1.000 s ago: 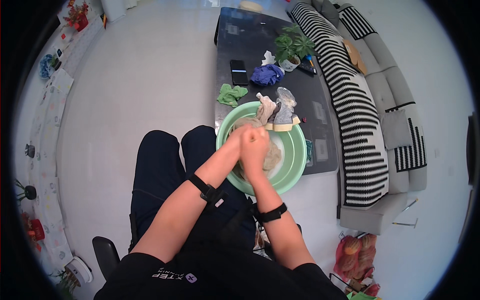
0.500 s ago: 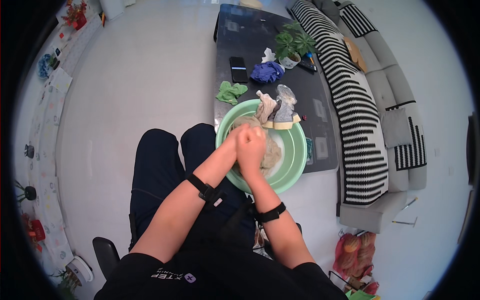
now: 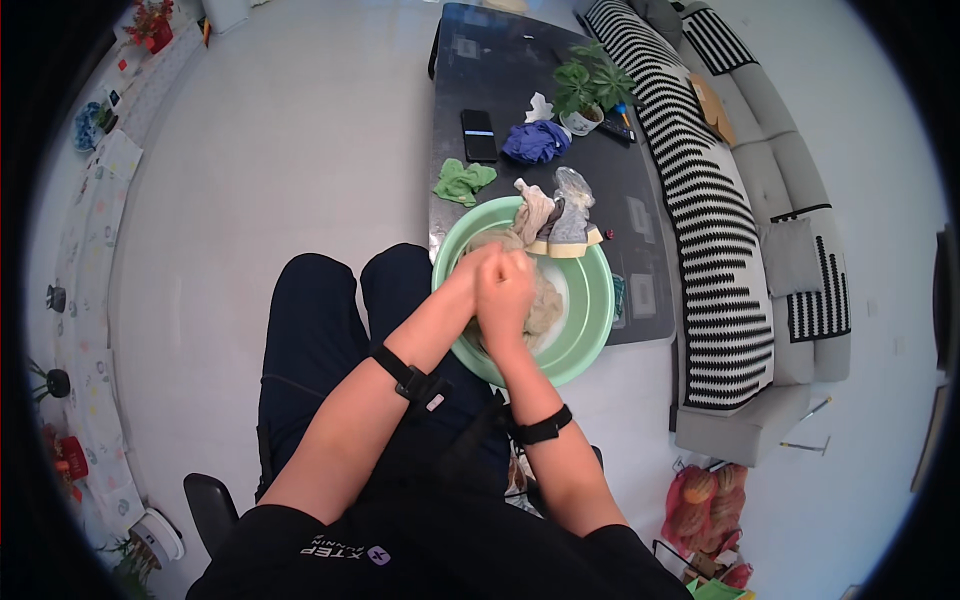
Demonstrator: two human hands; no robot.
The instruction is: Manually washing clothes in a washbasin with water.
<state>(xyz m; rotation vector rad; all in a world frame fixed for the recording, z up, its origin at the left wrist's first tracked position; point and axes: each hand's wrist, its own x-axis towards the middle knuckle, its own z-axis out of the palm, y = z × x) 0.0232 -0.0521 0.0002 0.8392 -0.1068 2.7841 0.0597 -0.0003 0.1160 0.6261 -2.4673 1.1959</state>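
Note:
My left hand [image 3: 467, 273] and my right hand [image 3: 504, 292] are pressed together as fists over a light green basin [image 3: 601, 322]. A wet-looking beige cloth [image 3: 543, 306] lies bunched under and around them, and both hands are closed on it. The fingers of my left hand are mostly hidden behind the right. Whitish water [image 3: 555, 285] shows at the basin's right side. On the far rim rest a pinkish-beige cloth [image 3: 533, 212] and a grey fabric item with a cream edge [image 3: 568, 235].
The basin's far side overlaps a dark table [image 3: 480, 70]. On it lie a green cloth [image 3: 463, 182], a phone [image 3: 478, 135], a blue-purple cloth [image 3: 536, 142] and a potted plant [image 3: 580, 121]. A grey sofa [image 3: 790, 160] stands to the right, a red net bag [image 3: 705, 505] near it.
My two fists have barely moved, staying together on the beige cloth. The whole view has shifted very slightly.

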